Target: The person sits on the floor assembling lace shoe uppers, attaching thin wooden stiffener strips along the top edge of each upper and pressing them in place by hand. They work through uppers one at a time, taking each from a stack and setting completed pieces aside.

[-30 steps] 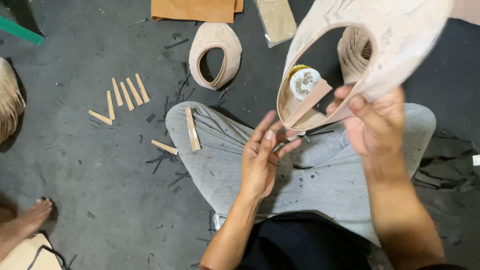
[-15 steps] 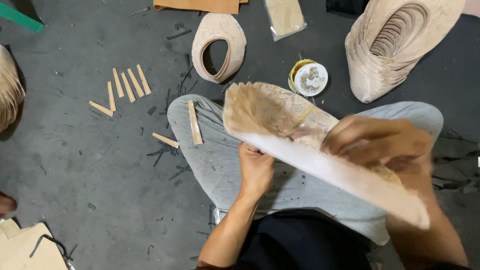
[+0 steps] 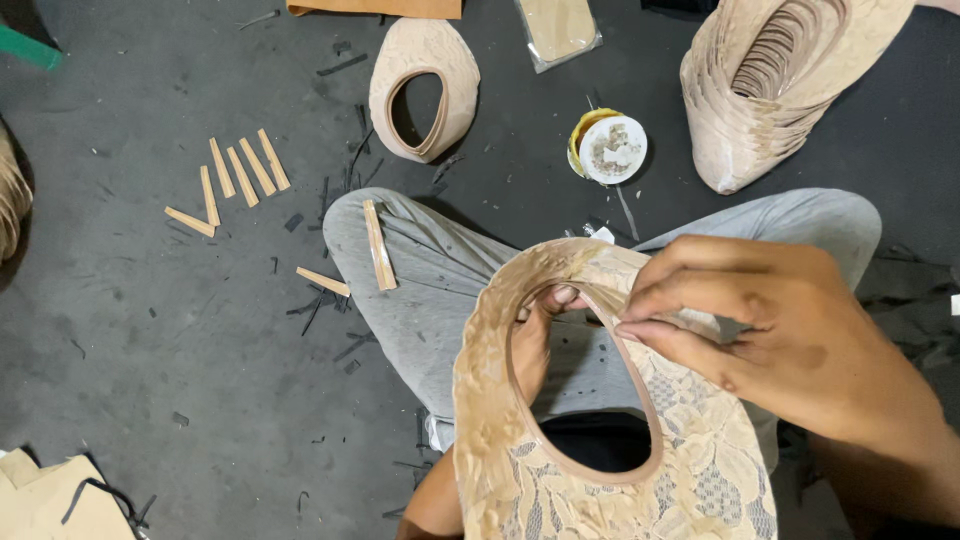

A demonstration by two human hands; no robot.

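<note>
The right hand (image 3: 770, 330) is pinching the rim of a beige lace shoe upper (image 3: 590, 470) over the lap, and the left hand (image 3: 535, 345) grips it from underneath, fingers poking through the opening. Past the knees on the floor (image 3: 150, 380): a glue tin (image 3: 610, 148), another upper (image 3: 425, 85), and a stack of uppers (image 3: 770, 90).

Both hands (image 3: 790, 330) pinch lace shoe upper (image 3: 590, 470) over lap.

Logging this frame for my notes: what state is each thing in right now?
lace shoe upper: held up over the lap, opening facing the camera
right hand: pinching the upper's rim
left hand: behind the upper, showing through the opening
second upper: flat on the floor
stack of uppers: nested, on its side
round tin: open
</note>
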